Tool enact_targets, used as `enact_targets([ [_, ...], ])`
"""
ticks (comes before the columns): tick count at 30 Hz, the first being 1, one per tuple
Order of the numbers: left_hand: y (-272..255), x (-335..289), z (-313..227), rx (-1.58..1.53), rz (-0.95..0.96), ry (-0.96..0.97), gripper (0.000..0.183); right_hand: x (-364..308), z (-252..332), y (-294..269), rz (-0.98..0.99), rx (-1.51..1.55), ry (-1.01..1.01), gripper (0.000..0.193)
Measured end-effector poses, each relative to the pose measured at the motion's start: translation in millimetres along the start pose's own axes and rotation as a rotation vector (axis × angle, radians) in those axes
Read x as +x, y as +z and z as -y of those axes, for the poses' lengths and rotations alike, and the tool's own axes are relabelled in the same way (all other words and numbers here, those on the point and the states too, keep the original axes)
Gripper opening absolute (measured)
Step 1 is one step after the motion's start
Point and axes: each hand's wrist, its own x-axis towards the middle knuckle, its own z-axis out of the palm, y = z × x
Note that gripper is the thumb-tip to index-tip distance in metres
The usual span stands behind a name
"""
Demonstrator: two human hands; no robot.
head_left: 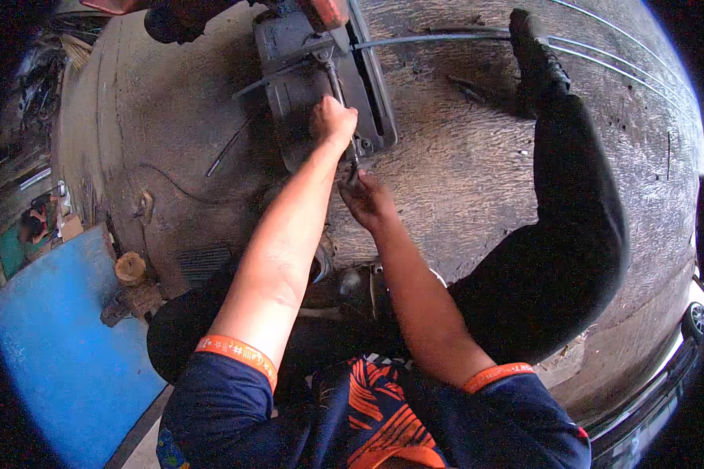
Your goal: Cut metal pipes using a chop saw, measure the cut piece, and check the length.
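Observation:
A grey metal cut-off saw base [289,117] lies on the floor ahead of me, with a long vise screw [334,82] running along its top. My left hand [334,121] is closed around the middle of that screw. At its near end, by the base's front edge, my right hand [368,202] has its fingers closed on the end of the screw; exactly what they grip is partly hidden. A thin metal rod [438,37] crosses the far part of the base at the vise jaw and reaches out to the right.
My booted foot [530,47] rests by the rod at the right. More long rods [610,70] lie beyond it. A blue panel [70,336], a round wood piece [131,268] and a cable [172,178] are at left. Another person [35,223] is at far left; a car [684,336] stands far right.

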Motion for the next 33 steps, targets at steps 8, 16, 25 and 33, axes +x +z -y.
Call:
enact_targets([
  [8,-0.6,-6.6,16.0,-0.327,0.078,-0.018,0.037,-11.2,-6.7,5.1,-0.331,-0.215,-0.235,0.034],
  [16,14.9,-133.6,58.5,-0.926,-0.395,0.102,0.020,18.0,8.7,-4.2,0.013,-0.283,-0.013,0.025],
  [25,33.9,-158.2,95.4,-0.930,-0.066,-0.088,0.051,14.3,13.3,-6.2,0.024,-0.107,0.025,0.017],
  [33,33.5,-158.4,92.9,-0.833,-0.328,-0.082,0.070,6.1,14.5,-19.3,-0.105,-0.222,-0.238,0.017],
])
